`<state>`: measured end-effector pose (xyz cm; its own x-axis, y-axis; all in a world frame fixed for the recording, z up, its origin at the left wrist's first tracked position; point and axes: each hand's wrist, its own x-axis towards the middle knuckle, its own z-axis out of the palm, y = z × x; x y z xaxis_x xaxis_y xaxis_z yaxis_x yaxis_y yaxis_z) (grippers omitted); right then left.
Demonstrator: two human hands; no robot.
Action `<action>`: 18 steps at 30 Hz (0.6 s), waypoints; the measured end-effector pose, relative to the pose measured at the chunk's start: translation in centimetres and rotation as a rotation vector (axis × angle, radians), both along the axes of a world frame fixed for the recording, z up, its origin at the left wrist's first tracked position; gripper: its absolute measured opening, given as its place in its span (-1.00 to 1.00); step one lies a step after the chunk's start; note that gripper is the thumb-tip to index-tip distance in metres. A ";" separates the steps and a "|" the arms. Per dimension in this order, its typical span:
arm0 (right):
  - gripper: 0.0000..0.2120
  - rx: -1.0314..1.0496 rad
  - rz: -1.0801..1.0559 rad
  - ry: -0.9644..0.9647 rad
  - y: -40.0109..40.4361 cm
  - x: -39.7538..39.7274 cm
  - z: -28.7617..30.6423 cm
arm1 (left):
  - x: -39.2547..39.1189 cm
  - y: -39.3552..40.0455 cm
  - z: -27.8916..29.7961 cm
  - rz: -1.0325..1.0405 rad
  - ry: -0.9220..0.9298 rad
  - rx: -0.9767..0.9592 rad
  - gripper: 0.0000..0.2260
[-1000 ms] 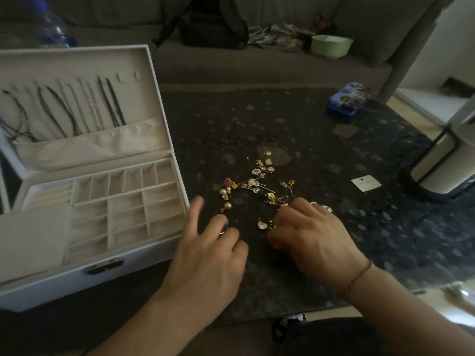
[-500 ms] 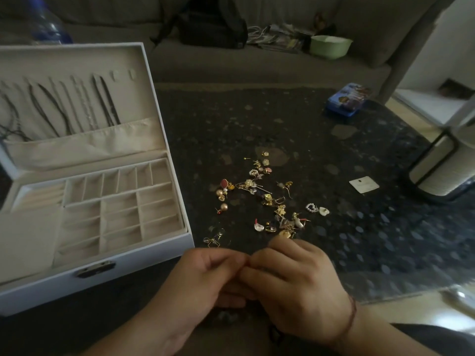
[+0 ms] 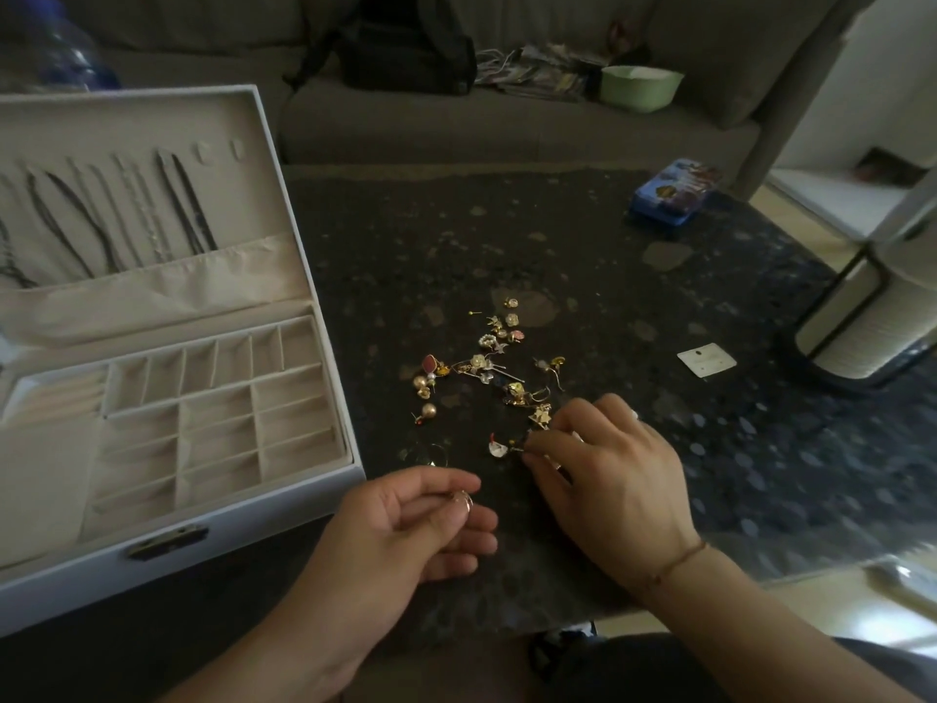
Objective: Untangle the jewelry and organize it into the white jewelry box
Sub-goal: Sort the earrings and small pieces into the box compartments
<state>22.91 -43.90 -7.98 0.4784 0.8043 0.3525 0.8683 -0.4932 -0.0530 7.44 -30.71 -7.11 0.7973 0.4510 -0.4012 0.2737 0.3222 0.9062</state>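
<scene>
Dark speckled tabletop (image 3: 507, 235) carries a loose scatter of gold earrings (image 3: 499, 370) near its middle, beside the open white jewelry box (image 3: 203, 537) at the left edge. The left hand (image 3: 405, 530) pinches what looks like a small gold ring (image 3: 464, 499), while the right hand (image 3: 603, 474) picks at pieces at the scatter's near end. Sorting seems underway; next, the ring needs carrying to an empty compartment.
</scene>
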 end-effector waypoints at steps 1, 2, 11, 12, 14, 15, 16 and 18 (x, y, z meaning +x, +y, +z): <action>-0.70 0.003 -0.012 0.061 -0.1 -0.2 0.4 | 0.0 0.0 0.0 -0.001 0.000 -0.003 -0.82; -0.69 0.018 -0.030 0.157 -0.1 -0.5 0.8 | 0.0 0.1 0.0 0.003 -0.001 -0.010 -0.81; -0.89 0.282 -0.027 1.239 0.3 -2.0 2.6 | 0.2 0.2 0.1 -0.021 -0.056 -0.094 -0.79; -0.89 0.313 0.001 1.187 0.4 -2.3 2.5 | 0.3 0.2 0.2 -0.029 -0.069 -0.114 -0.78; -0.93 0.371 0.047 0.894 0.5 -2.6 2.1 | 0.3 0.2 0.5 -0.034 -0.090 -0.165 -0.76; -0.92 0.369 0.079 0.724 0.6 -2.7 2.1 | 0.3 0.2 0.6 -0.027 -0.099 -0.202 -0.74; -0.87 0.360 0.111 0.601 0.6 -2.9 2.1 | 0.3 0.3 0.7 -0.018 -0.108 -0.243 -0.72; -0.87 0.345 0.100 0.650 0.5 -3.3 2.4 | 0.2 0.4 0.9 -0.013 -0.125 -0.297 -0.69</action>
<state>19.63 -43.43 -5.61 0.6064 0.7502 0.2636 0.6492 -0.2756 -0.7090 7.68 -30.26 -6.23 0.8537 0.3187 -0.4120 0.1716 0.5747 0.8002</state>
